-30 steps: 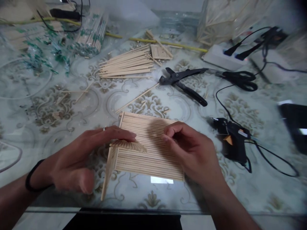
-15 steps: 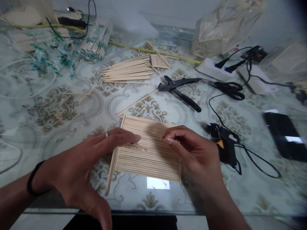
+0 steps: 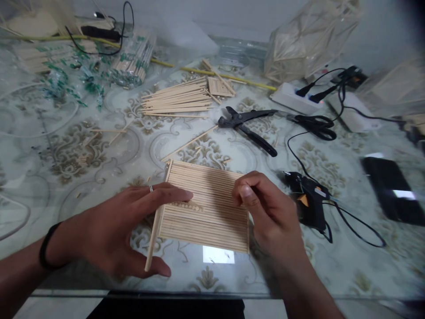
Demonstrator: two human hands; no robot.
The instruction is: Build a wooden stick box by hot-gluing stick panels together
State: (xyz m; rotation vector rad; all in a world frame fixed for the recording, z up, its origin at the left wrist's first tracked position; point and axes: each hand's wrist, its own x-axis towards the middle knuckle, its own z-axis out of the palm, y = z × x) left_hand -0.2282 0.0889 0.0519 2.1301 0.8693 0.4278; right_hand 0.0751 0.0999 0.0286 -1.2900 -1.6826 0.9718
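A flat panel of glued wooden sticks (image 3: 207,212) lies on the patterned table near the front edge. My left hand (image 3: 122,226) rests on the panel's left side, fingers stretched flat across it, thumb beneath a longer side stick (image 3: 153,241) that juts toward me. A small row of short stick ends (image 3: 187,206) sits on the panel just below my fingertips. My right hand (image 3: 265,210) is curled at the panel's right edge, thumb and fingers pinched together on the sticks there.
A black glue gun (image 3: 310,201) with its cable lies right of the panel. Black cutters (image 3: 249,122) and scissors (image 3: 314,123) lie beyond. Loose stick bundles (image 3: 177,97), a power strip (image 3: 292,98), a phone (image 3: 390,188) and a stick lantern frame (image 3: 308,37) fill the back.
The small fan-shaped stick piece was pressed down flat onto the panel. My left thumb swung under the side stick and my right fingers curled tighter at the right edge.
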